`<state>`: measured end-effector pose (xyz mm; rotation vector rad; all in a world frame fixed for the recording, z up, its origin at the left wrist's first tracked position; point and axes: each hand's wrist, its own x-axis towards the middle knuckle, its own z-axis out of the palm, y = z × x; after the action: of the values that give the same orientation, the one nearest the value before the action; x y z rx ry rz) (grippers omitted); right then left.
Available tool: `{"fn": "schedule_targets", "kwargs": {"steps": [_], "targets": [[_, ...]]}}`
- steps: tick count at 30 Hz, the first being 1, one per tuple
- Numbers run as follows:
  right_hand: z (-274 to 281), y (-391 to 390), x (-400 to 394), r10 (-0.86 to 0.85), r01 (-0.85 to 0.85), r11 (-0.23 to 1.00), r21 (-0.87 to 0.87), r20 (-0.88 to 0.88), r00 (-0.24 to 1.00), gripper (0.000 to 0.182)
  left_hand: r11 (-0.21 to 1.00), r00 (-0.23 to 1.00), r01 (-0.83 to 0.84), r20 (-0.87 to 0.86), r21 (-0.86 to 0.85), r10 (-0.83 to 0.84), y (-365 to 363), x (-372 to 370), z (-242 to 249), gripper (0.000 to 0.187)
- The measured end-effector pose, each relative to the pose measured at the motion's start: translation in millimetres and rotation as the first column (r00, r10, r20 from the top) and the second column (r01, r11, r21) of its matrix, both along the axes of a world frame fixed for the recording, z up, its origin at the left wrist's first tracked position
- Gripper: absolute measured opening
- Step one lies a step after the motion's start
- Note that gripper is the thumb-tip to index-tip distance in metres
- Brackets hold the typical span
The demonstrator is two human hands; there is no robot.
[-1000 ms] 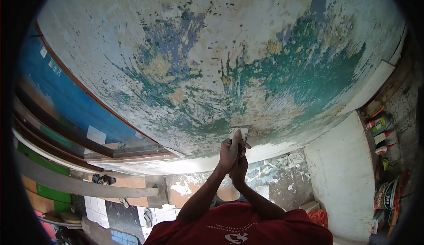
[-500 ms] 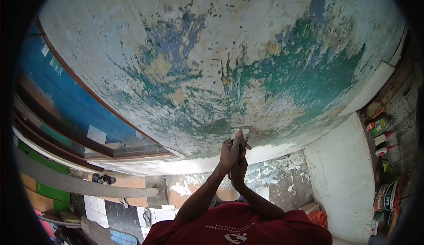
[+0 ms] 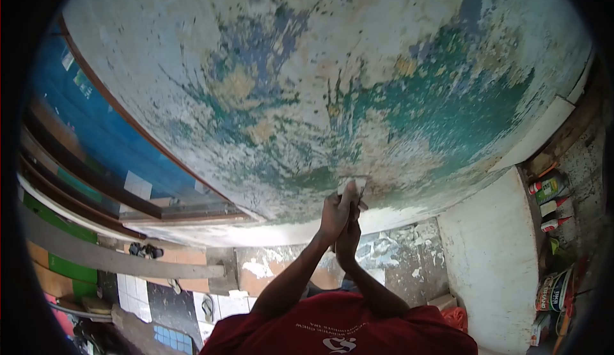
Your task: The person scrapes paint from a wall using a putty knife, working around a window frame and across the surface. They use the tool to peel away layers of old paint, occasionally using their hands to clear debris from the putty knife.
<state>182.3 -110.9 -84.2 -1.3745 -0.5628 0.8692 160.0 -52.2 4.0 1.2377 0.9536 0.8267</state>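
Note:
My left hand (image 3: 336, 216) is closed round a scraper, its thumb pressed along the pale blade (image 3: 360, 181). Just below and to the right, my right hand (image 3: 348, 236) is closed against the left, apparently on the handle, which the fingers mostly hide. The blade's edge meets the lower part of a wall (image 3: 384, 9) with worn, flaking paint. Green, blue-grey and yellowish patches (image 3: 448, 105) show through the whitish coat around and above the blade.
A window with a brown frame (image 3: 192, 219) is on the left. White flakes (image 3: 259, 267) lie on the floor below my hands. A pale panel (image 3: 489, 259) stands at right, beside bottles (image 3: 549, 187) and a paint tub (image 3: 555, 291). Sandals (image 3: 207, 307) lie at lower left.
Both hands and the scraper have shifted slightly up and to the right in view, the blade still at the wall. The camera view has moved a little too.

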Motion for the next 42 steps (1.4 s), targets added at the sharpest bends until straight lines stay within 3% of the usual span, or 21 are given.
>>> {"fn": "schedule_targets", "kwargs": {"steps": [3,4,7,8,9,13,15,16,18,19,20,23,24,27,32,35,36,40,42], "targets": [[18,-2,5,-0.002,-0.001,0.999,0.049,0.054,0.999,0.038,0.992,0.985,0.048,0.170,-0.119,-0.027,3,0,-14,0.061],[11,-4,12,0.042,-0.045,0.999,0.028,0.100,0.994,0.029,0.983,0.969,0.050,0.247,-0.178,-0.005,2,2,-22,0.062],[-11,-34,37,0.310,-0.309,0.950,-0.036,0.035,0.950,0.022,0.877,0.905,0.112,0.412,-0.467,0.104,-8,-2,-32,0.062],[-17,-46,47,0.398,-0.395,0.916,-0.064,0.045,0.916,0.022,0.869,0.899,0.202,0.438,-0.452,0.019,-8,-6,-51,0.066],[-6,-55,53,0.428,-0.426,0.897,-0.116,-0.004,0.904,0.024,0.843,0.861,0.196,0.500,-0.502,0.097,-11,-6,-59,0.063],[16,-75,72,0.318,-0.245,0.947,-0.209,0.478,0.819,0.020,0.733,0.649,0.270,0.681,-0.624,0.340,-22,12,-81,0.052],[32,-76,88,0.283,-0.202,0.959,-0.200,0.607,0.743,0.024,0.697,0.573,0.348,0.730,-0.627,0.371,-27,22,-82,0.050],[51,-74,93,0.264,-0.199,0.964,-0.174,0.627,0.733,0.025,0.662,0.574,0.309,0.689,-0.683,0.442,-27,28,-61,0.052],[79,-66,102,0.204,-0.187,0.977,-0.102,0.693,0.691,0.027,0.670,0.414,0.474,0.816,-0.571,0.403,-20,34,-54,0.052],[102,-59,100,0.232,-0.174,0.972,-0.156,0.738,0.634,0.025,0.670,0.328,0.547,0.865,-0.502,0.380,-18,37,-50,0.052],[113,-53,101,0.264,-0.192,0.964,-0.185,0.764,0.589,0.023,0.688,0.343,0.477,0.837,-0.546,0.427,-18,42,-44,0.052],[119,-45,108,0.338,-0.259,0.936,-0.240,0.821,0.460,0.019,0.714,0.189,0.525,0.881,-0.464,0.434,-18,40,-58,0.052],[120,-43,110,0.359,-0.285,0.924,-0.255,0.834,0.419,0.018,0.685,0.069,0.605,0.883,-0.407,0.464,-18,40,-61,0.045],[150,-41,108,0.359,-0.258,0.925,-0.280,0.867,0.345,0.016,0.658,-0.042,0.672,0.870,-0.339,0.491,-17,53,-62,0.044],[127,-23,96,0.388,-0.242,0.907,-0.346,0.908,0.156,0.014,0.693,-0.062,0.609,0.848,-0.386,0.526,-10,35,-80,0.021],[150,-41,86,0.382,-0.226,0.915,-0.334,0.897,0.220,0.017,0.610,-0.177,0.751,0.813,-0.253,0.555,-12,38,-66,0.016],[159,-45,84,0.387,-0.206,0.915,-0.346,0.896,0.219,0.022,0.596,-0.184,0.770,0.816,-0.227,0.548,-14,39,-50,0.015],[153,-38,73,0.391,-0.132,0.916,-0.378,0.916,0.087,0.025,0.663,-0.105,0.674,0.846,-0.325,0.522,-12,35,-64,0.016],[151,-39,77,0.375,-0.175,0.919,-0.353,0.920,0.114,0.025,0.609,-0.178,0.748,0.806,-0.262,0.565,-11,35,-66,0.016]]}}
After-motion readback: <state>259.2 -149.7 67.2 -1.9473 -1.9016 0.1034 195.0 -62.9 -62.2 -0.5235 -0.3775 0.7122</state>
